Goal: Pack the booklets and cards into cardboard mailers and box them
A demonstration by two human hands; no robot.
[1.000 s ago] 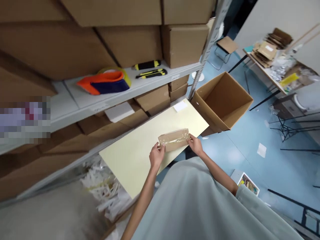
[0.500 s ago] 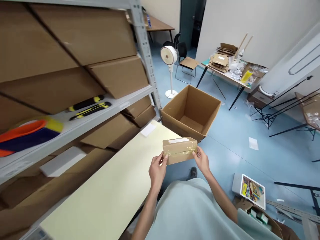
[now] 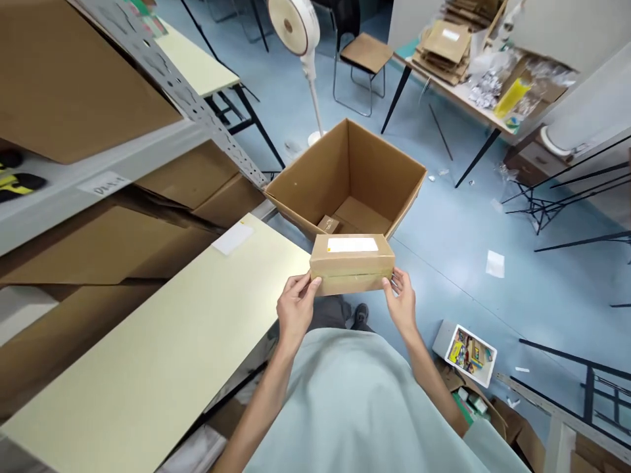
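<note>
A small taped cardboard box (image 3: 352, 263) with a white label on its top is held level in front of me. My left hand (image 3: 297, 307) grips its left end, thumb on the near face. On the opposite end, my right hand (image 3: 400, 303) pinches it the same way. Just beyond it stands a large open carton (image 3: 389, 157), and another small box (image 3: 328, 225) lies inside that carton. The held box overlaps the carton's near edge in view.
A pale yellow table (image 3: 162, 348) runs along my left, a paper slip (image 3: 233, 238) at its far end. Behind it is a shelf rack (image 3: 108, 164) of cartons. Ahead are a white fan (image 3: 296, 26) and a cluttered table (image 3: 458, 85). A white bin (image 3: 473, 355) stands at right.
My view has turned and come nearer the large carton. The held box is tipped so its labelled top shows more, and the small box inside the carton has come into sight.
</note>
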